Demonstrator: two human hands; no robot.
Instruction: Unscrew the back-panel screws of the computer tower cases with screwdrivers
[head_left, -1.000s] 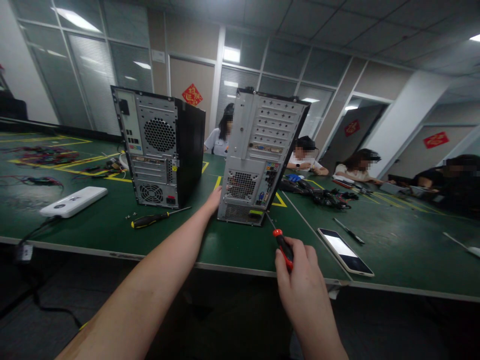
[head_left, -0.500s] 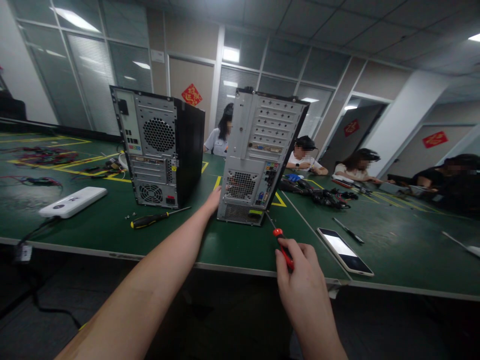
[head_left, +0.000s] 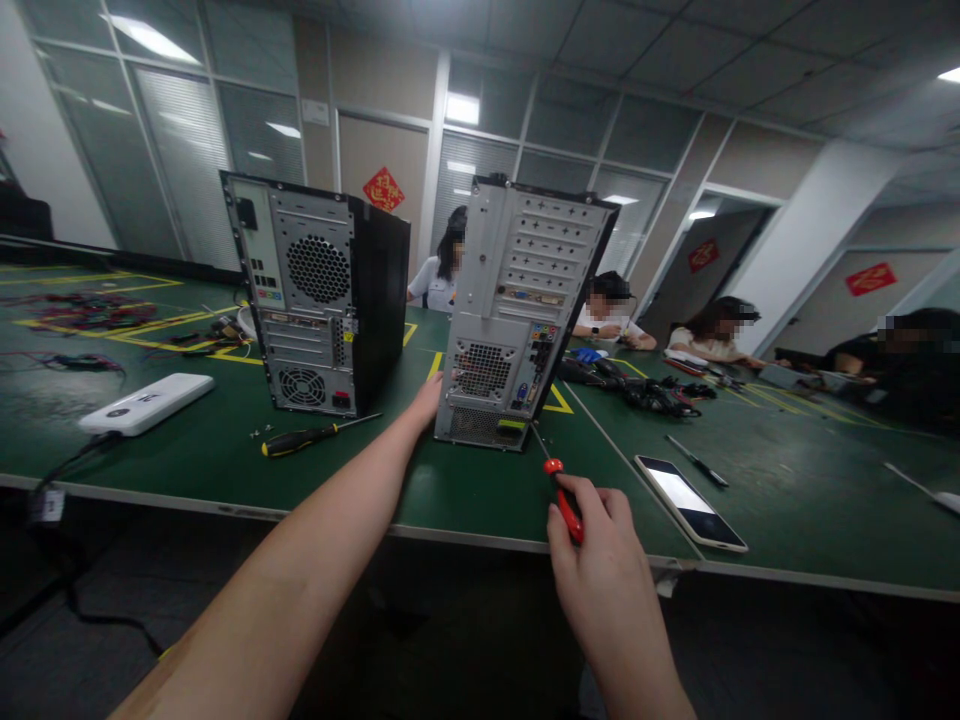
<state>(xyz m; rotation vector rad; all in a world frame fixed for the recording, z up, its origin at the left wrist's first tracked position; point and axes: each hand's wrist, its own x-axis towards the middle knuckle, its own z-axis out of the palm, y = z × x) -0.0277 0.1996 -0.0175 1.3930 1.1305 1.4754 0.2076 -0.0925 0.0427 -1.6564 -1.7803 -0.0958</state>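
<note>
A computer tower stands upside down or upright, I cannot tell which, with its grey back panel facing me. My left hand reaches along its left side; the fingers are hidden behind the case. Between the thumb and fingers of my right hand is a red-handled screwdriver. Its shaft points up and left, and the tip is at the lower right corner of the back panel; whether it sits in a screw is too small to tell.
A second computer tower stands to the left. Before it lie a yellow-black screwdriver and small screws. A white power bank is further left. On the right are a phone, a pen and black cables. Several people sit beyond.
The red screwdriver's handle and my right hand have shifted very slightly to the left. The tower and my left arm look unmoved.
</note>
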